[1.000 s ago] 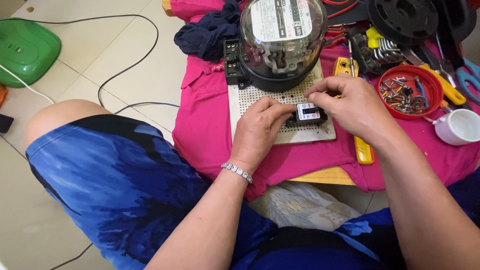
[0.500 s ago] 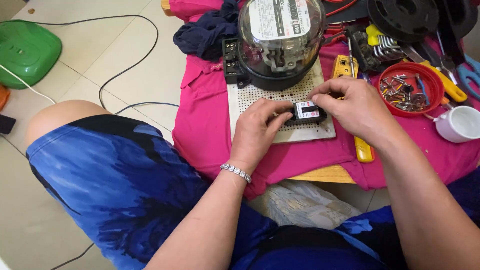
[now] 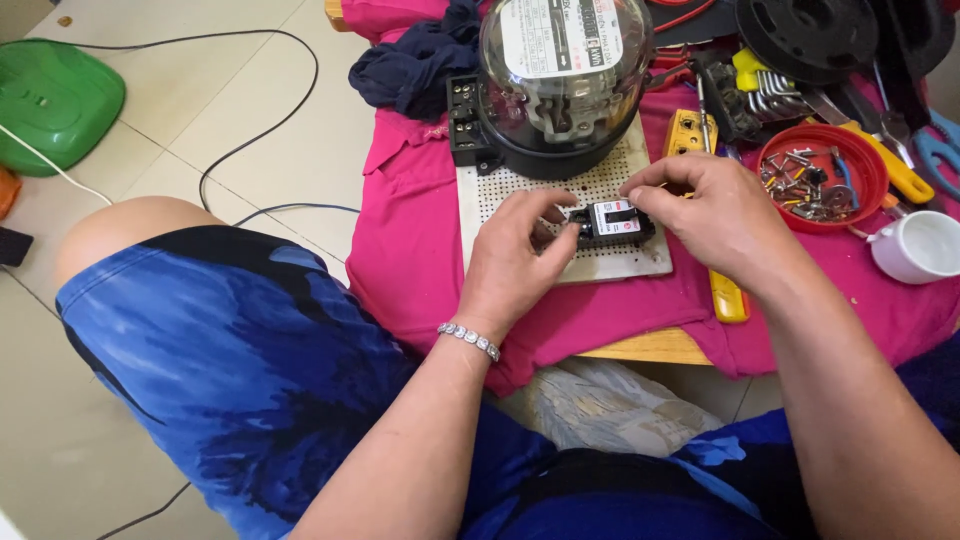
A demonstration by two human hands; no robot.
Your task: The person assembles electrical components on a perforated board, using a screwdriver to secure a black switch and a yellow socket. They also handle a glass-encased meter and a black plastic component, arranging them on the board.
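Nearest to me are my knees in blue patterned shorts [image 3: 240, 370], and a crumpled plastic bag [image 3: 610, 405] lies under the edge of the counter [image 3: 650, 347]. Above it, on the pink cloth [image 3: 420, 250], rests a white perforated board [image 3: 620, 265]. My left hand [image 3: 510, 255] and right hand [image 3: 715, 215] meet on this board: the fingers of both are clamped on a small black breaker [image 3: 612, 222], thumb and forefinger on each end, and it sits on the board's near half.

I judge the risk is a slip: the breaker is small and held only at its ends, so uneven pressure could tilt it or push the board, which nothing visible fixes to the cloth. The red bowl of screws [image 3: 822, 180] and the white cup [image 3: 920, 245] stand near my right wrist and could be knocked.

The breaker has a white and red label on top. Behind it, the round glass-domed meter [image 3: 560, 80] carries a white rectangular label with dark print on its top.
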